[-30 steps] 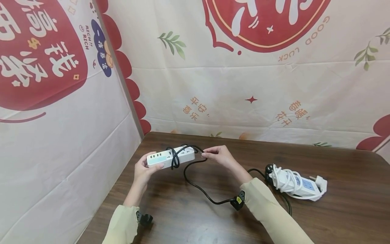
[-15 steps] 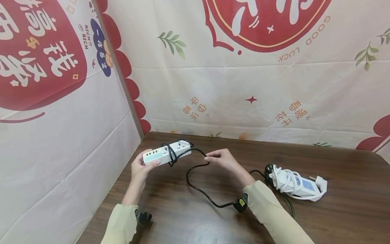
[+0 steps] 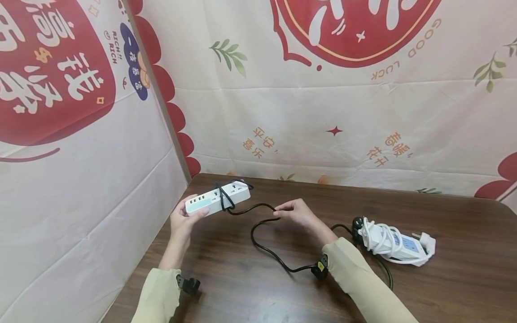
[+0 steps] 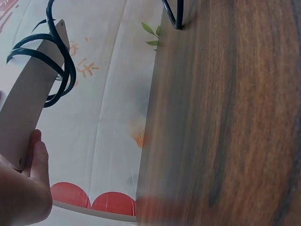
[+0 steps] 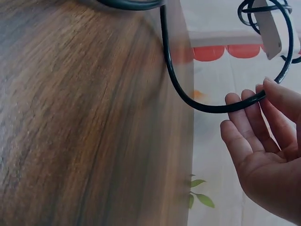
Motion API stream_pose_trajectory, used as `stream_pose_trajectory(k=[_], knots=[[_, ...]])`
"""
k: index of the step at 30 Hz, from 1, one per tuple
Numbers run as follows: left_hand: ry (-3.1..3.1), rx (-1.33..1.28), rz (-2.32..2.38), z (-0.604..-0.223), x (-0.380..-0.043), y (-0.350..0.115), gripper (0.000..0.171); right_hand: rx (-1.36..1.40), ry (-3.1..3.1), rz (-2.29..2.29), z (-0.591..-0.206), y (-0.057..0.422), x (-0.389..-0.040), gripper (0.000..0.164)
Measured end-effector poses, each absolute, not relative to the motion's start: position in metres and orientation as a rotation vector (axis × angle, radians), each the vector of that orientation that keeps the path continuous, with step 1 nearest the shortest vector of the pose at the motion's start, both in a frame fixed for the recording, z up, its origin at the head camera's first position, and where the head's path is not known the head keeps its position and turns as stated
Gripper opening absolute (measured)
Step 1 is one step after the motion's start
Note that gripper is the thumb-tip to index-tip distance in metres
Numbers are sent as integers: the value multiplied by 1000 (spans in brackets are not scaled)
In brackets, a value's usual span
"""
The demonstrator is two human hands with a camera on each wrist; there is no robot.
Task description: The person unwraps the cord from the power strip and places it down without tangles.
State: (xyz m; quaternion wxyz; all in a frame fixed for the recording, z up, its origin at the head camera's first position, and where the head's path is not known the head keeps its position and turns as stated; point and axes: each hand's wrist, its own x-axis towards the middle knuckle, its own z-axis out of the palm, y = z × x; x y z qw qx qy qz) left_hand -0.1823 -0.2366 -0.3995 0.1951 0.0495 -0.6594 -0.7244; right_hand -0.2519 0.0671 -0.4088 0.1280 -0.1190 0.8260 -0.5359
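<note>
My left hand (image 3: pixel 182 220) grips the near end of a white power strip (image 3: pixel 206 201), thumb on its top face beside the USB ports. Loops of the strip's black cord (image 4: pixel 70 70) wrap round its body toward the far end. My right hand (image 3: pixel 296 211) pinches the black cord between thumb and fingertips, to the right of the strip. In the right wrist view the cord (image 5: pixel 207 109) passes through the fingertips (image 5: pixel 267 84) and bends back toward the table. From the right hand the cord curves down over the table to near the right cuff.
A second white power strip (image 3: pixel 408 244), wound with white cord (image 3: pixel 381 237), lies at the right of the brown table (image 3: pixel 242 287). A black socket-like end (image 3: pixel 357 229) and black cord adjoin it. Printed cloth hangs behind the table (image 3: pixel 323 112) and along its left side.
The left hand and the strip have moved left and slightly up. A stretch of cord between the strip and the right hand has come away longer. The right hand shifted slightly right.
</note>
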Motion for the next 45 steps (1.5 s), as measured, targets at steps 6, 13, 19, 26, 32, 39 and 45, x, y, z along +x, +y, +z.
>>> stream_pose_trajectory(k=[6, 13, 19, 26, 32, 39, 45], knots=[[-1853, 141, -2034, -397, -182, -237, 52, -317, 2420, -1547, -410, 66, -257, 22], [-1860, 118, -2035, -393, -182, -236, 53, -319, 2406, -1486, -408, 66, -251, 24], [-1863, 87, -2039, -393, -182, -232, 53, -387, 2296, -1505, -409, 62, -238, 32], [-1861, 77, -2033, -394, -183, -230, 53, -340, 2281, -1553, -413, 58, -227, 49], [-1865, 83, -2032, -394, -182, -230, 53, -289, 2258, -1614, -416, 56, -219, 62], [-1878, 100, -2035, -395, -180, -230, 54, -333, 2255, -1604, -405, 48, -211, 61], [-1890, 108, -2038, -396, -180, -229, 53, -368, 2300, -1587, -394, 42, -211, 50]])
